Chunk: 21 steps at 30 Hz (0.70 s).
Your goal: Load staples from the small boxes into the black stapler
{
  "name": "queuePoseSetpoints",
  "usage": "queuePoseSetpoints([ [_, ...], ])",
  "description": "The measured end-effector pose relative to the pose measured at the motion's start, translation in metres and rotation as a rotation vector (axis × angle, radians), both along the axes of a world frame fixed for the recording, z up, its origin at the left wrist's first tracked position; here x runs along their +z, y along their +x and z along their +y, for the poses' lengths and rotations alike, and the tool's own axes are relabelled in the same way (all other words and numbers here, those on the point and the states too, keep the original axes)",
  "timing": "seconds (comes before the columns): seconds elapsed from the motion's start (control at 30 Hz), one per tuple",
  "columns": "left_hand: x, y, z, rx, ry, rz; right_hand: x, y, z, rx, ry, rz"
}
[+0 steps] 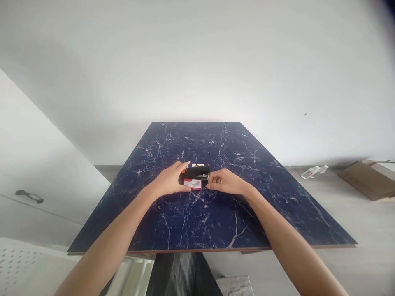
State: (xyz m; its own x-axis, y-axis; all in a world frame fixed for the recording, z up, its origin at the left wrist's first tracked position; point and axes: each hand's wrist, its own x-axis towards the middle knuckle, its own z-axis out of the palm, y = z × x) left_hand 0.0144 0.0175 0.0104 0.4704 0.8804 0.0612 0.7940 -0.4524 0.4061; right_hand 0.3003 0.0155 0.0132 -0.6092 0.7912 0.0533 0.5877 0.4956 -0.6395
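A black stapler lies on its base on the dark blue marbled table, its front end to the right. Against its near side is a small red-and-white staple box. My left hand is closed around the stapler's left end, fingers behind and thumb at the box's near edge. An orange bit shows by its fingers. My right hand has curled fingers pinching at the stapler's right end; the exact grip is partly hidden. A pale piece of card peeks out behind the stapler.
The table meets a white wall at the back. A white cabinet with a dark handle stands at left. On the floor at right are a plastic bottle and a cardboard box.
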Motion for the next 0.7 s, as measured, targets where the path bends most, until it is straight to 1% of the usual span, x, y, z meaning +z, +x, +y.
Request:
queuePoseSetpoints([
  [0.1, -0.001, 0.008, -0.002, -0.051, 0.023, -0.025, -0.001, -0.009, -0.005, 0.001, 0.031, -0.065],
  [0.17, -0.001, 0.012, -0.004, -0.077, 0.048, -0.033, -0.005, -0.014, -0.006, -0.028, 0.097, -0.102],
  [0.3, 0.000, 0.015, -0.006, -0.087, 0.073, -0.058, -0.012, -0.023, -0.006, -0.052, 0.222, -0.152],
  [0.4, 0.002, 0.013, -0.007, -0.098, 0.119, -0.141, -0.010, -0.024, -0.008, -0.052, 0.221, -0.141],
  [0.43, 0.003, 0.011, -0.007, -0.076, 0.161, -0.196, -0.008, -0.023, -0.009, -0.046, 0.200, -0.118],
  [0.5, 0.005, 0.008, -0.007, 0.015, 0.263, -0.333, -0.003, -0.020, -0.011, -0.043, 0.168, -0.037],
  [0.57, 0.006, 0.006, -0.007, 0.094, 0.309, -0.492, 0.001, -0.017, -0.012, -0.074, 0.177, 0.067],
  [0.6, 0.006, 0.006, -0.008, 0.096, 0.274, -0.576, 0.003, -0.015, -0.013, -0.100, 0.193, 0.117],
  [0.63, 0.006, 0.006, -0.009, 0.070, 0.195, -0.656, 0.004, -0.015, -0.014, -0.125, 0.209, 0.158],
  [0.7, 0.006, 0.010, -0.010, -0.025, -0.040, -0.790, 0.006, -0.014, -0.014, -0.159, 0.229, 0.211],
])
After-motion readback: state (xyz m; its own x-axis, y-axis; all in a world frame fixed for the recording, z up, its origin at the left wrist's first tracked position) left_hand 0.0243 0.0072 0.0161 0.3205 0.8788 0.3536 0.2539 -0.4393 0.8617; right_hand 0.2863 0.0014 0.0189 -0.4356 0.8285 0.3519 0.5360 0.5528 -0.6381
